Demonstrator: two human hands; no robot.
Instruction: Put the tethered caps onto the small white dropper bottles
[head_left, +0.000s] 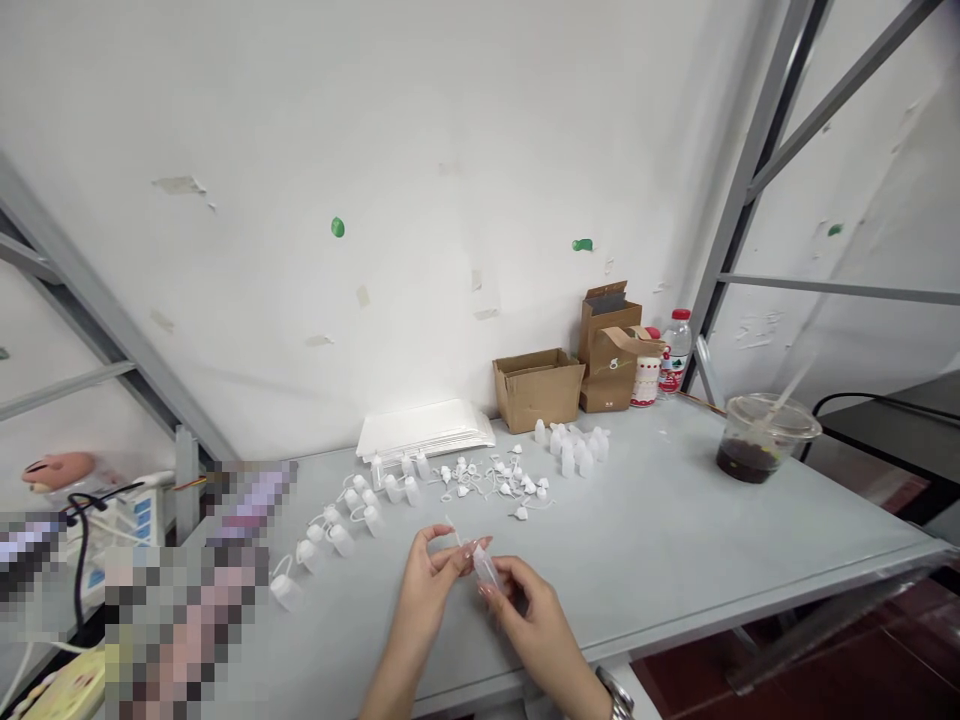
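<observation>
Near the front edge of the table, my right hand (525,600) is closed around a small translucent plastic bottle (487,568), which is tilted. My left hand (435,570) pinches at the bottle's top end, and a thin white cap strap (454,530) sticks out between its fingers. The cap itself is mostly hidden by those fingertips. Loose white caps with straps (506,480) lie scattered just beyond my hands. Left of them, several bottles with caps and looped straps (341,540) stand in slanting rows. A cluster of bottles without visible straps (583,455) is at the back right.
A stack of white sheets (427,430) lies against the wall, beside an open cardboard box (538,390). Brown paper bags (611,360) and a red-capped bottle (676,355) stand further right. A plastic bowl with dark liquid (754,450) sits on the right; a power strip (127,530) is left.
</observation>
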